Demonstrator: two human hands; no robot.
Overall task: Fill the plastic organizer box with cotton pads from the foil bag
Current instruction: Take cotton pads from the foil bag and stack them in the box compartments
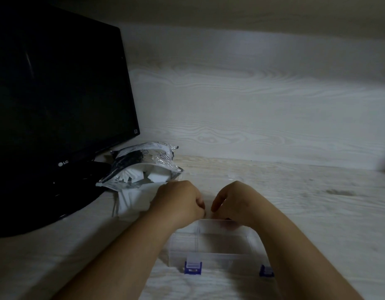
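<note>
Organizer box (217, 259) lies just below left hand (179, 202) and right hand (235, 200), both curled, grasp unclear.

**dimroom_dan:** Pretty dim overall, kinda bluish. Brightest on the back wall (263, 100) toward the right, fading to near black at the left.

**wideangle_wes:** Yep. Faint glare streak on the black monitor (29, 61), murky corners, lines bowed near the edges. Bit of smear on the left hand (180, 202) and right hand (235, 200).

Left hand (179, 201), right hand (236, 200), both curled.
</note>
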